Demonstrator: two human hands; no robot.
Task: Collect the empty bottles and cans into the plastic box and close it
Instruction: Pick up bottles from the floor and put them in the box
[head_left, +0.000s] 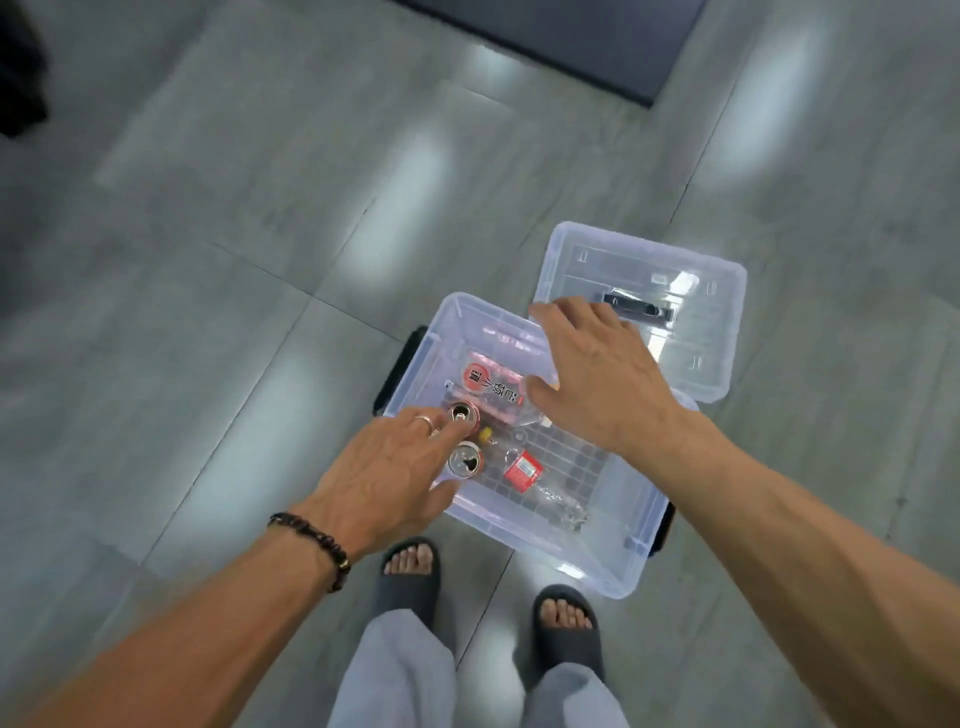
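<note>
A clear plastic box (566, 558) with black side latches stands open on the floor just ahead of my feet. Two opened cans (464, 413) (465, 460) stand upright at its left side. A crushed clear bottle with a red label (522, 470) and a bottle with a red-and-white label (488, 384) lie beside them. My left hand (384, 478) hovers over the box's left rim, fingers loosely spread by the cans and holding nothing. My right hand (597, 379) is spread above the box's far right corner. The clear lid (701, 364) lies flat behind the box.
Grey floor tiles surround the box. My two feet in dark slippers (410, 571) stand right at the box's near side. A dark mat or panel (571, 41) lies further ahead, and a dark object (21, 67) sits at the far left.
</note>
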